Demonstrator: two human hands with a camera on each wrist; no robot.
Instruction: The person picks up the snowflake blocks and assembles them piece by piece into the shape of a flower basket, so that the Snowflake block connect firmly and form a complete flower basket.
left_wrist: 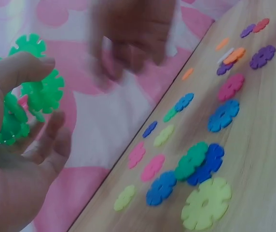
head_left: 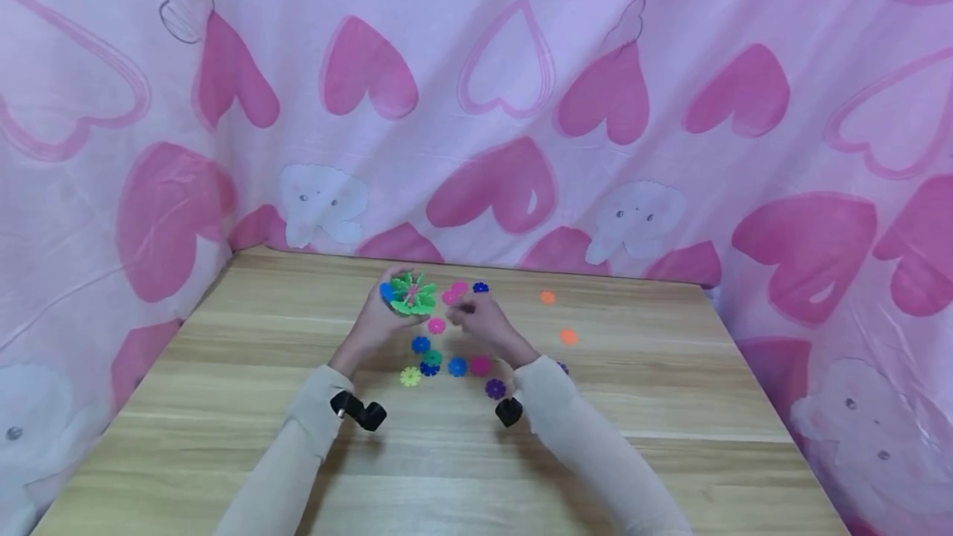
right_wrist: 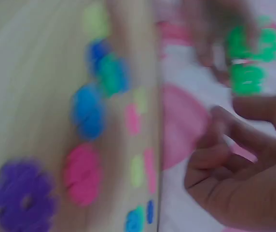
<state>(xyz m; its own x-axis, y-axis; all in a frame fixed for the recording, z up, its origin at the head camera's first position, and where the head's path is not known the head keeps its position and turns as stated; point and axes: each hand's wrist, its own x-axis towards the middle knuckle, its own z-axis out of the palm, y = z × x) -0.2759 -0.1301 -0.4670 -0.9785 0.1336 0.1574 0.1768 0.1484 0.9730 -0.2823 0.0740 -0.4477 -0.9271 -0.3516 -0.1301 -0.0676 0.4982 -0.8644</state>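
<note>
In the head view my left hand (head_left: 382, 317) holds up a cluster of green snowflake discs (head_left: 414, 296) joined together, with a bit of pink at its middle. The left wrist view has the thumb bent over this cluster (left_wrist: 41, 89) and the other fingers under it. A blue disc (head_left: 386, 293) shows beside the left hand; whether it belongs to the cluster I cannot tell. My right hand (head_left: 487, 323) hovers to the right, apart from the cluster. Its fingers are loosely bent in the right wrist view, and nothing shows between the thumb and fingers (right_wrist: 210, 159).
Loose snowflake discs lie on the wooden table (head_left: 633, 437): a yellow one (head_left: 410, 376), a purple one (head_left: 495, 389), a magenta one (head_left: 481, 366), orange ones (head_left: 569, 337) and several blue and pink ones. A pink heart-print curtain (head_left: 491, 172) surrounds the table's back and sides.
</note>
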